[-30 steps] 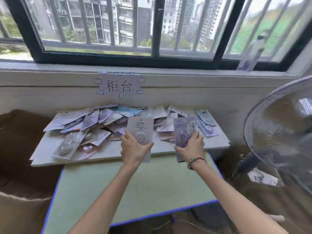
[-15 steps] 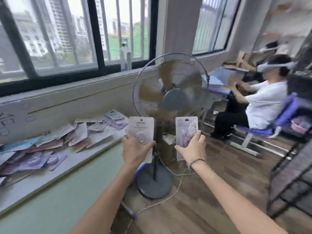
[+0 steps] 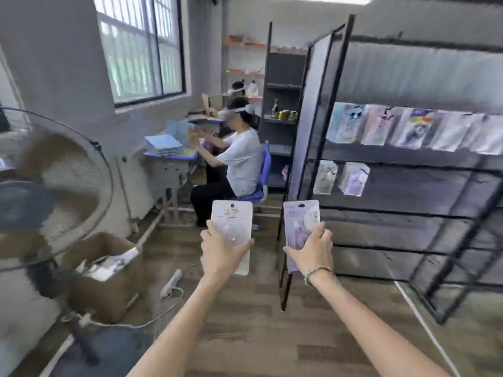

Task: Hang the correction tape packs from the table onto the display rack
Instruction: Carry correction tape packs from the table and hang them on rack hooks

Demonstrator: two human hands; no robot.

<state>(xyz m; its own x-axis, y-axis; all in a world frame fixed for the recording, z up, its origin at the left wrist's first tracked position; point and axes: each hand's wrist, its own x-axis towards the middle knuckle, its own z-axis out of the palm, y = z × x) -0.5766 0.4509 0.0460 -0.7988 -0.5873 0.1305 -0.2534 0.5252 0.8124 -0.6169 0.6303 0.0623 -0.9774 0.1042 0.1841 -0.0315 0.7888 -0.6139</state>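
Both grips clenched: left hand (image 3: 221,247) on white correction tape pack (image 3: 232,227), right hand (image 3: 310,248) on lilac pack (image 3: 300,227), long axes upright; display rack (image 3: 408,213) at 2 o'clock, right hand nearer.

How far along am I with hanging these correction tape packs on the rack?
Partly done: a row of hung packs and two more below already hang on the display rack. Your left hand holds a white pack, your right hand a purple pack; both remain unhung.
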